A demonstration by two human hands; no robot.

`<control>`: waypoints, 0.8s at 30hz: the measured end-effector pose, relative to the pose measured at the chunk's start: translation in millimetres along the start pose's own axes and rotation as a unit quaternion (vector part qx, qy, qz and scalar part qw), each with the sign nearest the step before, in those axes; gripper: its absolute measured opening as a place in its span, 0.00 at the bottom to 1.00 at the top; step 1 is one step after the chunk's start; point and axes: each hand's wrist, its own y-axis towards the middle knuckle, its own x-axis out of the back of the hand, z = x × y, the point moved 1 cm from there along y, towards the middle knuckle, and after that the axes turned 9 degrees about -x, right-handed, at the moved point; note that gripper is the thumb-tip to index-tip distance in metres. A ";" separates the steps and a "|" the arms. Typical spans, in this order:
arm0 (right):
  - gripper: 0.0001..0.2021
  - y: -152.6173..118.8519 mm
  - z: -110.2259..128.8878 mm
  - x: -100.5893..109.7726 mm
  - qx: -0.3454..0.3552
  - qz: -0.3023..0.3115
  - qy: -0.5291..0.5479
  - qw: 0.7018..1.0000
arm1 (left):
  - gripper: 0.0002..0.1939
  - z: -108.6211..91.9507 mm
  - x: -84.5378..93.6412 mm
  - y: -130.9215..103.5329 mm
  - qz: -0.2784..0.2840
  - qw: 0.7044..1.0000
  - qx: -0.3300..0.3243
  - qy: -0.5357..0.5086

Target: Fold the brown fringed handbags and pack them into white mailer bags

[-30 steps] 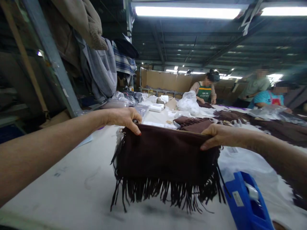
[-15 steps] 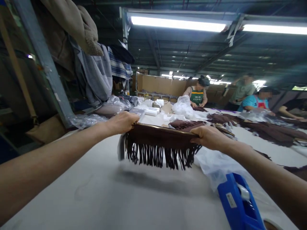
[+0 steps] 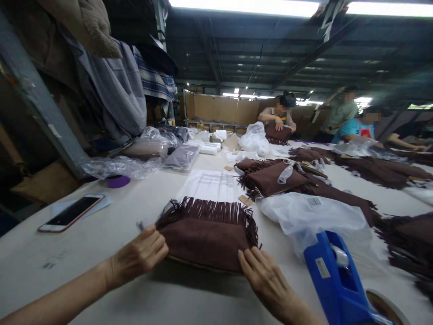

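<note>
A dark brown fringed pouch [image 3: 206, 241] is held low over the white table in front of me, its fringe pointing away and its long edge toward me. My left hand [image 3: 140, 253] is closed on its near left corner. At the near right corner, my right hand [image 3: 265, 275] grips it with the thumb hidden beneath. Just beyond the fringe lies a printed paper sheet [image 3: 209, 184]. More brown fringed pouches [image 3: 275, 178] lie past it on the right, with a cardboard tag [image 3: 245, 200] beside them.
A blue tape dispenser [image 3: 338, 280] stands at the near right beside a clear plastic bag [image 3: 314, 216]. On the left are a phone [image 3: 71, 212], a purple tape roll [image 3: 117, 180] and plastic-wrapped items [image 3: 181, 157]. Several people work across the table, one handling a brown pouch [image 3: 278, 133].
Both hands have come down and nearer with the pouch. Its fringe hung downward before and now points away from me. The view has tilted down.
</note>
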 end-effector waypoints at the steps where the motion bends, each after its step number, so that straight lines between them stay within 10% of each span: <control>1: 0.20 -13.5 7.7 -4.1 0.004 -0.027 0.011 1.000 | 0.14 -15.5 0.7 -10.9 -0.002 1.000 0.019 -0.017; 7: 0.20 -57.9 26.6 -23.9 -0.007 -0.076 0.042 0.996 | 0.20 -79.9 8.7 -27.5 0.047 0.983 0.169 -0.047; 14: 0.16 -60.3 33.4 -34.6 -0.087 -0.088 0.138 0.983 | 0.18 -125.6 -12.5 68.1 -0.050 0.990 0.084 -0.099; 19: 0.13 -26.6 14.2 -15.1 -0.161 0.059 0.224 0.959 | 0.20 -133.5 -22.4 89.2 -0.057 0.990 0.086 -0.100; 24: 0.09 -28.6 -31.5 -20.7 -0.316 0.111 0.041 0.941 | 0.20 -135.3 -22.3 85.2 -0.033 0.989 0.094 -0.105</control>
